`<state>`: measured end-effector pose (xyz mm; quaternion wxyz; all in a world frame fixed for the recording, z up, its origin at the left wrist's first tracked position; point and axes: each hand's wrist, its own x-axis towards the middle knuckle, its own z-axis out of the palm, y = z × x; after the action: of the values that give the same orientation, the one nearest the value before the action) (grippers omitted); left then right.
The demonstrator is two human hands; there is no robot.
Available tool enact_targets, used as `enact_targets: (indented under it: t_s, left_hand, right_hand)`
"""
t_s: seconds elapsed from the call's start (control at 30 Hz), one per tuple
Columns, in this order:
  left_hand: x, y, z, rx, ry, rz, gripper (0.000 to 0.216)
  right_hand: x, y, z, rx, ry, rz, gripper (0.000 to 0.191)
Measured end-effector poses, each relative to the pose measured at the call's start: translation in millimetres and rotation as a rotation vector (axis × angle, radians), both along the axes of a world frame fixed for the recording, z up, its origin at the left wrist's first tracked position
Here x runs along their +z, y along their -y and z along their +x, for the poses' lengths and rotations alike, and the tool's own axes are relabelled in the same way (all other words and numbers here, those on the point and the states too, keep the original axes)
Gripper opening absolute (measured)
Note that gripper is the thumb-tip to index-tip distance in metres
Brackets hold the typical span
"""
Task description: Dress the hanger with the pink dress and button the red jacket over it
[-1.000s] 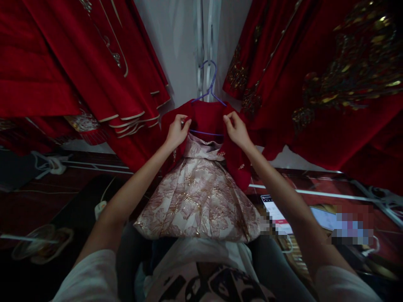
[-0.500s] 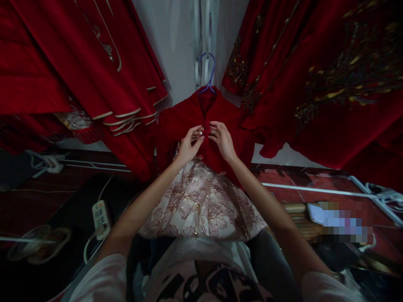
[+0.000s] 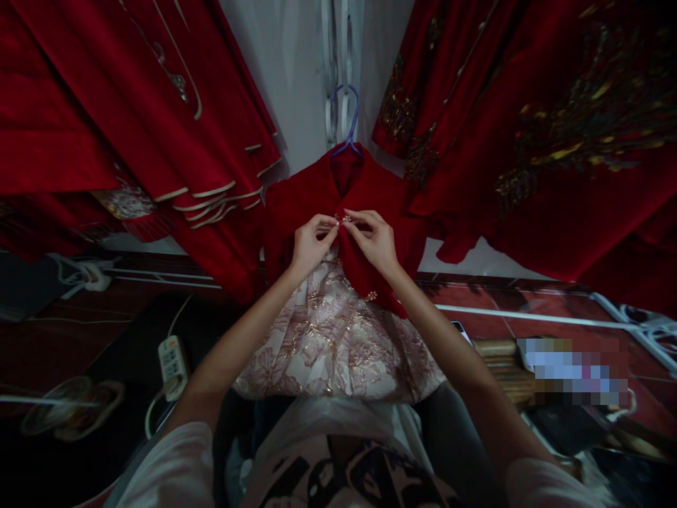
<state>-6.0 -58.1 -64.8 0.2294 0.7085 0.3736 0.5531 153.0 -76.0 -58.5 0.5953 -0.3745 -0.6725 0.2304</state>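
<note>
A red jacket [image 3: 307, 190] hangs in front of me on a purple hanger [image 3: 353, 123], its collar open in a V. Below its front shows a pale pink and gold floral brocade skirt [image 3: 338, 346]. My left hand [image 3: 313, 245] pinches the jacket's front edge at a small beaded fastener. Fingertips almost meeting it, my right hand [image 3: 374, 238] pinches a gold and pearl fastener [image 3: 346, 219] on the opposite edge. The fingers partly hide both fasteners. Another beaded fastener [image 3: 371, 296] sits lower on the right front panel.
Red garments with pale trim [image 3: 201, 162] hang at the left, and gold-embroidered red garments [image 3: 571, 155] at the right. A power strip [image 3: 172, 360] and a plastic bowl [image 3: 58, 406] lie at the lower left. White rack bars [image 3: 529, 319] run near the floor, beside a wooden stool [image 3: 497, 360].
My hands have come together at the jacket's opening, and the fingers have closed into pinches on its edges. The right front panel has shifted, showing more skirt at the middle.
</note>
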Motion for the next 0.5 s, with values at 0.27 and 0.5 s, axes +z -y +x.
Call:
enact_targets:
  t_s: [0.27,0.5]
  left_hand:
    - [12.5,5,1,-0.003,-0.111,0.054,0.013]
    - [14.3,3,5,0.012,-0.088,0.034,0.012]
  right_hand:
    - [-0.1,4,-3,-0.085,-0.012,0.064,0.030]
    - [-2.5,3,-4,-0.095,-0.029,0.062,0.032]
